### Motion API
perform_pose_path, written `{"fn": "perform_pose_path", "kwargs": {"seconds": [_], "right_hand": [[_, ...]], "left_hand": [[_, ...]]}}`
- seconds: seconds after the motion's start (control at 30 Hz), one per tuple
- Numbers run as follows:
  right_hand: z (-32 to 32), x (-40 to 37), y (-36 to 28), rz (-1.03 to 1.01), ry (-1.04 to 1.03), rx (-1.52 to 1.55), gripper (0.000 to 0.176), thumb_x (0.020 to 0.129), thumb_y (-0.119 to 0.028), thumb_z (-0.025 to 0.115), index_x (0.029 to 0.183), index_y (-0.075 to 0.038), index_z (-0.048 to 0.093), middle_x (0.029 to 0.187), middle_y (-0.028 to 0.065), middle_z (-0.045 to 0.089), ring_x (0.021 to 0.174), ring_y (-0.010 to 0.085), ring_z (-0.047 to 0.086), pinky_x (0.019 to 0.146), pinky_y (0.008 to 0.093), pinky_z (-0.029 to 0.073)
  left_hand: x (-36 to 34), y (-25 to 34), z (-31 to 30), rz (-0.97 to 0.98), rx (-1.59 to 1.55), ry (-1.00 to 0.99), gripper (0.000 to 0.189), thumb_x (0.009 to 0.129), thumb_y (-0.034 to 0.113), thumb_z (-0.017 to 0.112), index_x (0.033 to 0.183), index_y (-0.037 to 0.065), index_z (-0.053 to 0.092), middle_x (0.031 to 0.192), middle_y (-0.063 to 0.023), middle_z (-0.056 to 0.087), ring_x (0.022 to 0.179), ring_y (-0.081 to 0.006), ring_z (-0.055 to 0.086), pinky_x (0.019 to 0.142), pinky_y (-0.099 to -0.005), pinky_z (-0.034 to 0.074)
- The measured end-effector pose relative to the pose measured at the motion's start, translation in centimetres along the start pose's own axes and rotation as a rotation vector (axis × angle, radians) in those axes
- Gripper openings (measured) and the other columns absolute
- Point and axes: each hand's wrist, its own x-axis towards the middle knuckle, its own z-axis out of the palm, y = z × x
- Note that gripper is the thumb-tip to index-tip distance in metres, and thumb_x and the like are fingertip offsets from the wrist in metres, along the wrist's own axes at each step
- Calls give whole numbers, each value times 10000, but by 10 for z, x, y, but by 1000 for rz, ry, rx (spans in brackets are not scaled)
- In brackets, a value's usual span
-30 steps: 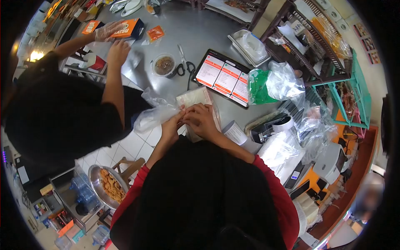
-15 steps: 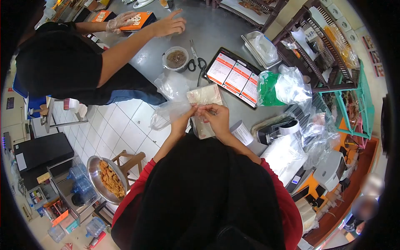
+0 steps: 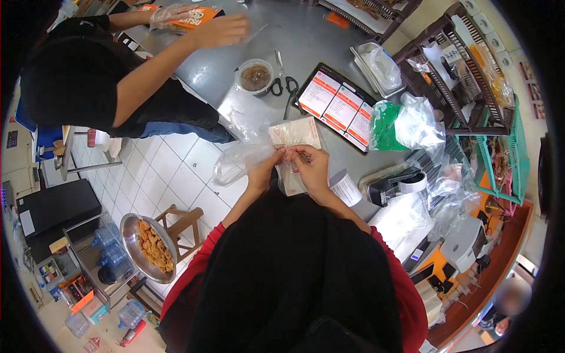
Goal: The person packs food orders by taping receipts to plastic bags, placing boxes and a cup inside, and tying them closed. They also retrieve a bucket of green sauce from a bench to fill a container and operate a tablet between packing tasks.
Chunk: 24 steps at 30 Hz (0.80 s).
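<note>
The left hand and right hand still pinch the plastic bag. The co-worker's hand has drawn back. The tub holds brown sauce.

At the centre of the frame a thin bag of clear, crinkled, glossy plastic was seen; beside it, a matt, paper-like packet; the counter above was of smooth, dully reflective metal; the tablet was glossy-screened; at lower left, a shiny metal bowl and a wooden stool were shown.
</note>
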Motion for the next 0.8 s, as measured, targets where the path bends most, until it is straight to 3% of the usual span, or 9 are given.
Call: {"fn": "perform_pose_path", "kwargs": {"seconds": [0.27, 0.37, 0.4, 0.5, 0.57, 0.6, 0.67, 0.77, 0.8], "right_hand": [[1, 2, 3, -40, -3, -46, 91, 836, -63, 631, 854, 25, 646, 737, 39, 641, 688, 84, 607, 501, 200, 485], [2, 3, -12, 174, 31, 50, 64, 821, -40, 630, 854, 15, 631, 736, 28, 648, 692, 90, 609, 623, 227, 488], [2, 4, -13, 87, 24, -33, 65, 806, -44, 640, 843, 9, 629, 726, 41, 647, 668, 108, 609, 643, 243, 475], [-5, 13, -18, -110, -70, -297, 58, 769, -56, 655, 805, -24, 623, 709, 62, 638, 644, 156, 605, 715, 291, 423], [-17, 19, -20, -136, -242, -490, 35, 755, -65, 646, 774, -63, 617, 714, 48, 624, 689, 176, 592, 782, 324, 370], [-21, 22, -19, -219, -194, -574, 44, 744, -65, 644, 769, -82, 612, 734, 32, 624, 722, 172, 583, 798, 334, 333], [-27, 27, -15, -383, -86, -749, 78, 722, -64, 640, 760, -121, 603, 774, -1, 623, 786, 165, 565, 830, 353, 259], [-17, 32, 7, -494, 139, -682, 89, 704, -40, 626, 741, -115, 596, 771, -6, 607, 791, 172, 542, 785, 344, 261], [-22, 25, -13, -389, 37, -695, 89, 722, -32, 618, 784, -90, 590, 790, 24, 605, 850, 207, 553, 806, 373, 311]], "left_hand": [[-5, 5, 8, -13, 2, 29, 216, 816, 129, 670, 978, -14, 655, 850, -24, 628, 732, -102, 559, 667, -249, 447], [-2, 9, 3, 42, 235, -71, 213, 835, 154, 653, 987, 5, 648, 874, -31, 624, 744, -101, 561, 656, -267, 458], [-1, 13, 0, 70, 342, -123, 211, 840, 161, 648, 988, 11, 645, 884, -35, 623, 749, -102, 562, 653, -274, 463], [12, 44, 7, 282, 1630, -361, 238, 843, 205, 633, 989, 18, 626, 923, -57, 628, 778, -118, 588, 668, -286, 485], [24, 5, -29, 212, 822, -378, 224, 847, 174, 559, 1001, 17, 602, 954, -75, 632, 820, -154, 616, 725, -291, 502], [27, -8, -41, 154, 435, -404, 224, 846, 153, 538, 1013, 16, 598, 960, -77, 630, 831, -160, 620, 736, -293, 504], [39, -14, -58, -167, -64, -393, 238, 835, 84, 493, 1040, 17, 593, 978, -82, 628, 864, -182, 618, 761, -301, 502], [32, 18, -44, 524, 747, -523, 260, 826, 77, 522, 1066, 3, 586, 995, -88, 628, 876, -186, 615, 782, -294, 491], [39, -2, -48, 390, 584, -457, 277, 829, 95, 554, 1083, -11, 583, 1009, -92, 627, 922, -180, 596, 829, -294, 465]]}}
